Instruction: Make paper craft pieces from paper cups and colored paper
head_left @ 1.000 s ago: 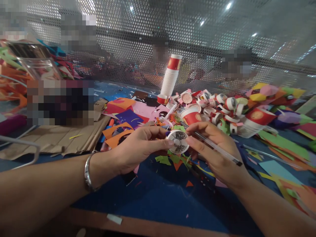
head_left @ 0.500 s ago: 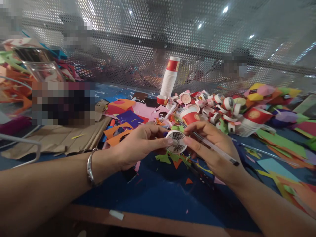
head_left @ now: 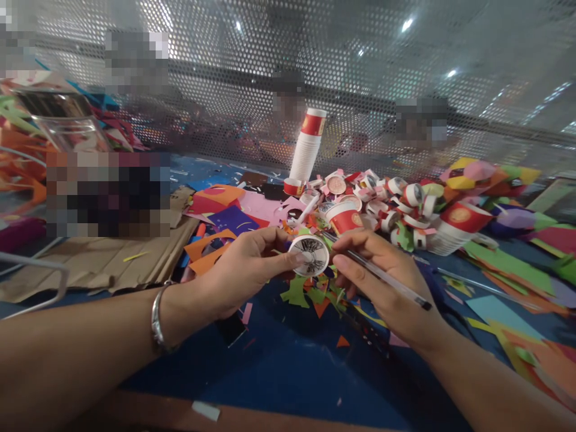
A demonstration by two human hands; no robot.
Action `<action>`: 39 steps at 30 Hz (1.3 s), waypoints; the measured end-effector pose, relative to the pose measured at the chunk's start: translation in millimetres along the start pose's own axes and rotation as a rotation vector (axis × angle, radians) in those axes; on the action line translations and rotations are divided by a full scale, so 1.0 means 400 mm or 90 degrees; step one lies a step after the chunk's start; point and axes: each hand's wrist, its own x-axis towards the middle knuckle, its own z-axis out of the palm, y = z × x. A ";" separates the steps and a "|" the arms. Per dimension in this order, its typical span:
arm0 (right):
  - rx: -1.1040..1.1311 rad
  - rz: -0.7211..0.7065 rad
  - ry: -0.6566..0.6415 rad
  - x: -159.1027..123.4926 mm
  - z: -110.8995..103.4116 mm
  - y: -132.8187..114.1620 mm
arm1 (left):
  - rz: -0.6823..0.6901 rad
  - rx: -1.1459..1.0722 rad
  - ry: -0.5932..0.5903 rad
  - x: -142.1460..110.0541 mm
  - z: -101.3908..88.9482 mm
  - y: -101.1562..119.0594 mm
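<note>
Between thumb and fingers, my left hand (head_left: 258, 264) pinches a cut-off paper cup bottom (head_left: 310, 257), a white disc with dark pen lines spreading from its centre. A silver bracelet (head_left: 157, 315) circles the left wrist. Just right of the disc, my right hand (head_left: 382, 276) is closed around a clear pen (head_left: 387, 276), whose dark end points down to the right. The right fingertips are close to the disc's edge but look apart from it. Green and orange paper scraps (head_left: 297, 293) lie on the blue table (head_left: 288, 372) beneath the disc.
Behind my hands stand a tall stack of paper cups (head_left: 306, 147), a red cup (head_left: 344, 216) and a heap of cup rings (head_left: 391, 198). Brown cardboard (head_left: 108, 255) lies left, coloured paper (head_left: 517, 270) right. A perforated metal screen (head_left: 234, 78) rises behind, people beyond it.
The disc and my left hand have shifted slightly left, and the right thumb has come off the disc's edge. The pen remains in my right hand.
</note>
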 end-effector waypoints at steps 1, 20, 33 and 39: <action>-0.002 0.006 -0.010 0.001 0.001 -0.001 | -0.001 -0.007 0.006 0.000 0.000 0.000; 0.079 0.079 -0.032 0.005 0.012 -0.001 | -0.053 -0.066 0.002 -0.004 0.006 0.009; 0.053 0.033 -0.004 0.002 0.014 -0.014 | -0.046 -0.045 -0.039 -0.001 0.009 0.005; 0.111 0.071 0.016 0.012 0.007 -0.004 | -0.021 -0.074 -0.005 -0.012 0.013 0.014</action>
